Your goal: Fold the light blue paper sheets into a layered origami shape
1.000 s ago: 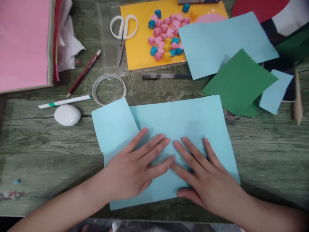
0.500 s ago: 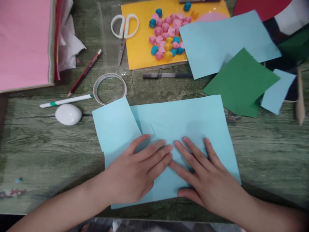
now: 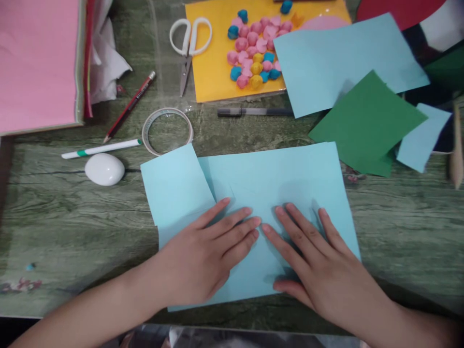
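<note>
Greenish wood-grain tabletop (image 3: 54, 208) before me. Large light-blue sheet (image 3: 275, 179) flat on it, smaller blue piece (image 3: 174, 186) overlapping sheet's upper left corner. My left hand (image 3: 201, 256) lies palm down on sheet, fingers straight and slightly spread. My right hand (image 3: 321, 263) lies beside it on same sheet, fingers fanned wider, thumb out to side. Faint line (image 3: 232, 191) just past left hand, perhaps crease; too dim to be sure. Tape roll (image 3: 145, 133) sits just beyond smaller piece, white egg-shaped object (image 3: 105, 169) left of both.

Craft workspace: wood-grain tabletop (image 3: 54, 208) with scissors (image 3: 186, 54), tape roll (image 3: 145, 133), pencil (image 3: 129, 107), blue paper (image 3: 275, 176).
</note>
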`<state>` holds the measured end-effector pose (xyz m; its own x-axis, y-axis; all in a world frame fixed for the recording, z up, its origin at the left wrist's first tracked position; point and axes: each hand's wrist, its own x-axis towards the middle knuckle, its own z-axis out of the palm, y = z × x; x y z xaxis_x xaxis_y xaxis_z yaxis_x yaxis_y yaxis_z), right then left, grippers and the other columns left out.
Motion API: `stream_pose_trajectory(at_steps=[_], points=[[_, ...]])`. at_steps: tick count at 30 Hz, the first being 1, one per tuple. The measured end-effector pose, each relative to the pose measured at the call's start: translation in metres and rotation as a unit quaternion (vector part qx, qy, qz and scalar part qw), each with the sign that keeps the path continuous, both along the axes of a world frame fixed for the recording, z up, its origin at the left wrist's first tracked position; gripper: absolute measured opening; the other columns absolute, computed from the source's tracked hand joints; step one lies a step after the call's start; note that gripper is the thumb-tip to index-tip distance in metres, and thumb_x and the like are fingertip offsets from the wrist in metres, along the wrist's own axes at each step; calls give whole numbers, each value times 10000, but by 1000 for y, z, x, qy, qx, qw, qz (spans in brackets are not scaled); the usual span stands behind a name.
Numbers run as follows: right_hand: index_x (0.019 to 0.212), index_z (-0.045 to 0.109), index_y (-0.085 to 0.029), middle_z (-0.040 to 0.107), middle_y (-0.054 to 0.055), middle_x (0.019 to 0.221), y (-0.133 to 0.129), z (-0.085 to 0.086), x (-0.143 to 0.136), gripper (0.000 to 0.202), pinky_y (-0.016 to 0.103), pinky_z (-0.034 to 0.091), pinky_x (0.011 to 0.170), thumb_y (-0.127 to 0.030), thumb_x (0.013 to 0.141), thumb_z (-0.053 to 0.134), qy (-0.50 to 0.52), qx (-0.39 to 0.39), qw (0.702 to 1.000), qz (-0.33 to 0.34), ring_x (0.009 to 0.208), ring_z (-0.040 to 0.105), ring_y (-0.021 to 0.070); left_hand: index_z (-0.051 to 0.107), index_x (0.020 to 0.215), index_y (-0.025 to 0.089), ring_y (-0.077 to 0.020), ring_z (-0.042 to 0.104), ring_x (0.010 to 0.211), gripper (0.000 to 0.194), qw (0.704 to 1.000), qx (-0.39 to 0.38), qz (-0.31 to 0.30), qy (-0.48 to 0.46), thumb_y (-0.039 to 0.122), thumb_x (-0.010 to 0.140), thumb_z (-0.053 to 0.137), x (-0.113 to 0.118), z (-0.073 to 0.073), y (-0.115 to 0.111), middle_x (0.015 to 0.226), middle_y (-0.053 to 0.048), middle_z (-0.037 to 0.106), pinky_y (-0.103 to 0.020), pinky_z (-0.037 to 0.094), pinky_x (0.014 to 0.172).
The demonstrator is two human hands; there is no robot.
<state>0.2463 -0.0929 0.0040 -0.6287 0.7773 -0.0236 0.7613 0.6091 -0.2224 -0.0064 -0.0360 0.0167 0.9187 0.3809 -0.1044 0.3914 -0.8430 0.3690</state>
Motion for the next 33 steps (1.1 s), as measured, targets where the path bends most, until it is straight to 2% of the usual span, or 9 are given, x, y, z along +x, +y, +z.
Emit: stream_pose_trajectory(at_steps=[11, 18, 22, 33], points=[[1447, 373, -164, 291, 174, 1530, 1, 0, 0, 755, 583, 180, 1120, -638, 866, 458, -10, -1, 1000, 13, 1404, 261, 348, 401, 1419, 132, -253, 276, 1418, 514, 1000, -7, 15, -11, 269, 926, 456, 0, -1, 0, 1507, -42, 376, -523, 35, 1195], [1467, 337, -214, 289, 168, 1532, 2, -1, 2, 759, 589, 178, 1118, -625, 851, 504, 3, -7, 1000, 10, 1413, 246, 335, 437, 1395, 178, -252, 282, 1417, 469, 999, -17, 27, -23, 286, 939, 437, 0, 0, -1, 1496, -32, 398, -571, 34, 1185], [1468, 334, -227, 280, 164, 1537, 2, -1, 3, 749, 590, 178, 1116, -615, 852, 512, 4, -11, 1000, 9, 1417, 235, 332, 455, 1383, 205, -269, 252, 1431, 459, 999, -33, 12, -18, 286, 933, 427, -2, 0, 1, 1515, -47, 361, -615, 13, 1167], [1455, 361, -235, 297, 162, 1532, 2, -1, 3, 724, 598, 163, 1116, -617, 856, 504, 1, -16, 1000, 11, 1415, 240, 331, 518, 1325, 232, -278, 227, 1441, 436, 998, -66, -3, -23, 283, 893, 500, -5, 4, 7, 1529, -67, 329, -630, 6, 1160]])
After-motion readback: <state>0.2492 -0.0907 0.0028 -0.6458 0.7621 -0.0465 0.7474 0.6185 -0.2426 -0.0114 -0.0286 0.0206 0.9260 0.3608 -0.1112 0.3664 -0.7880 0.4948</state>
